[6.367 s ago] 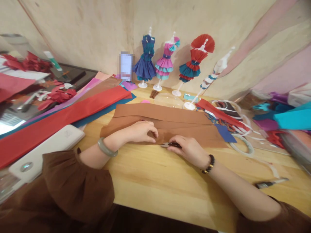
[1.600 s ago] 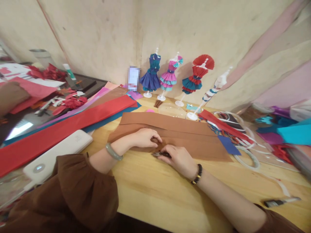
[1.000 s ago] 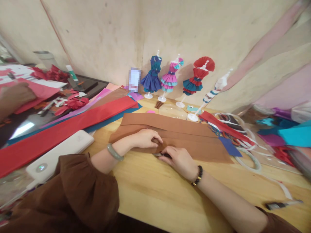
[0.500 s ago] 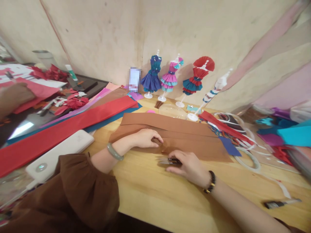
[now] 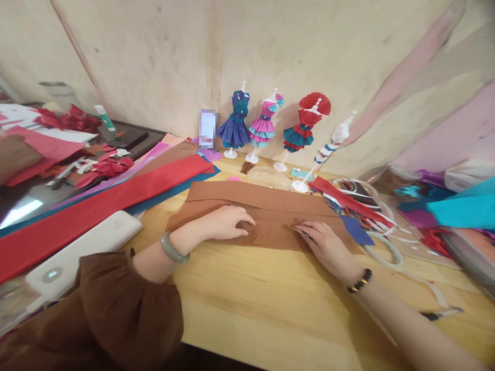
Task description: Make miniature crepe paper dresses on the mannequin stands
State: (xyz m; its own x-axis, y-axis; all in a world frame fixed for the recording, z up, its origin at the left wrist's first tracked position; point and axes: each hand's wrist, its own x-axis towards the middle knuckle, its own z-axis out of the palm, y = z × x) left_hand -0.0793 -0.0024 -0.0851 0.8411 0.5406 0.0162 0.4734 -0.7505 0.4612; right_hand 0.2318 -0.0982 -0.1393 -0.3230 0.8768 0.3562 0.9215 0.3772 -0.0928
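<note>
A folded sheet of brown crepe paper (image 5: 266,198) lies across the wooden table (image 5: 251,293). My left hand (image 5: 228,222), with a green bangle on its wrist, rests curled on the paper's near fold and presses it down. My right hand (image 5: 327,243), with a dark bead bracelet on its wrist, lies on the paper's right part. Its fingers are closed round a small metal-tipped tool (image 5: 299,231), and only the tip shows, touching the paper.
Long red paper (image 5: 96,208) and a white power bank (image 5: 85,245) lie to the left. Several small mannequins in paper dresses (image 5: 263,123) stand by the wall behind a clear lid (image 5: 268,178). Ribbon and paper scraps (image 5: 359,198) lie at the right, with a brush (image 5: 441,313). Another person's hand (image 5: 15,154) is far left.
My right hand, with the tool, has slid right along the brown paper, away from my left hand. The left hand stays in place on the fold.
</note>
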